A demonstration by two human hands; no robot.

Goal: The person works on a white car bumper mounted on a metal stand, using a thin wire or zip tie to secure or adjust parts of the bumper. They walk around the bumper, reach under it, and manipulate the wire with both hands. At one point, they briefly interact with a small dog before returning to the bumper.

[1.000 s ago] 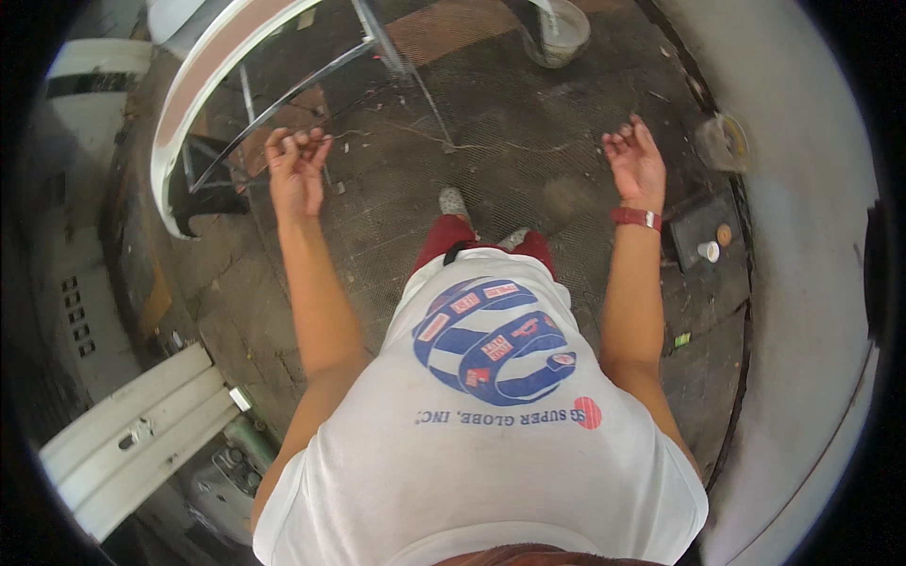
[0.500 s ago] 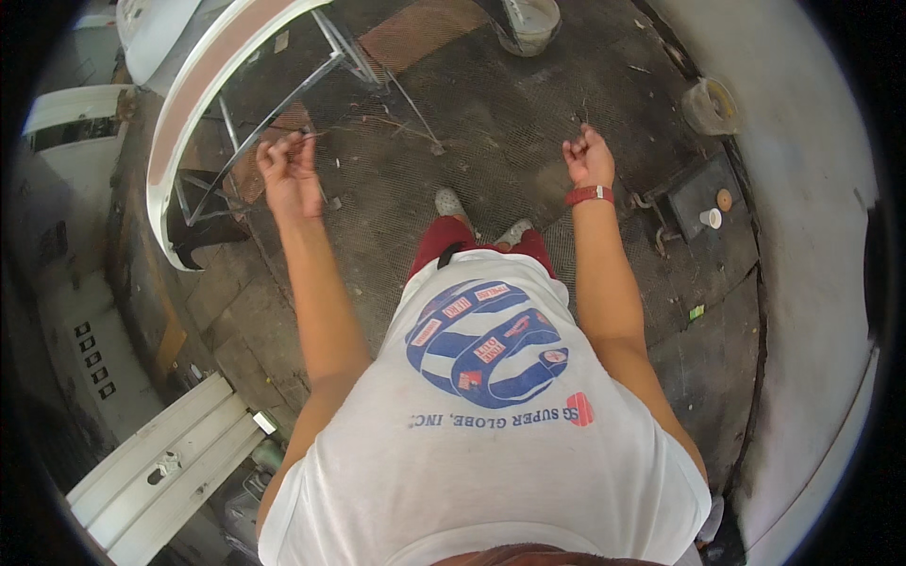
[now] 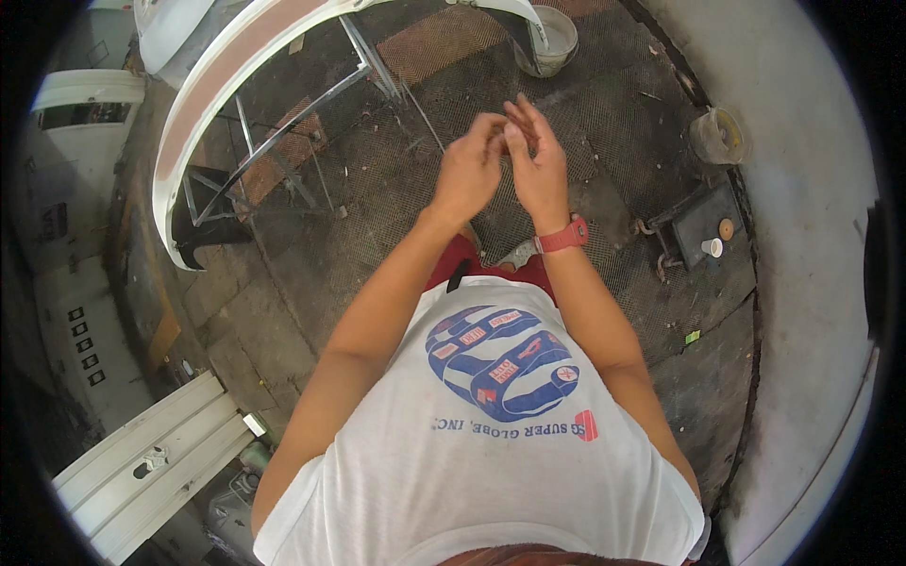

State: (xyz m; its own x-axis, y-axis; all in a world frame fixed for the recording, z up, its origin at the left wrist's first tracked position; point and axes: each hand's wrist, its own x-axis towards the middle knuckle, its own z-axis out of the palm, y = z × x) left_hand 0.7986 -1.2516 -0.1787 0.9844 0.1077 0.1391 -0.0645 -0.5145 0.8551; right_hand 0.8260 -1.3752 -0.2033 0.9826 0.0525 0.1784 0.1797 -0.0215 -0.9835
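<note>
My left hand [image 3: 469, 170] and my right hand [image 3: 540, 174] meet in front of me, above the floor. The left fingers are bent and closed against the right hand's fingers; whatever they hold, if anything, is hidden. My right hand has its fingers mostly stretched out and slightly apart, somewhat blurred, with a red watch [image 3: 563, 236] on the wrist. To the left of both hands, a curved white panel with a pinkish-brown band [image 3: 222, 80] rests by a metal stand [image 3: 307, 113].
Buckets stand at the top [image 3: 549, 42] and by the right wall [image 3: 717, 137]. Below the latter, a dark box [image 3: 694, 226] carries a small white cup [image 3: 712, 247]. A white ribbed panel [image 3: 156, 462] lies at lower left. Mesh matting [image 3: 377, 217] covers the floor.
My hands have come together from wide apart, the left moving right and the right moving left. The right fingers have straightened. The view has shifted slightly.
</note>
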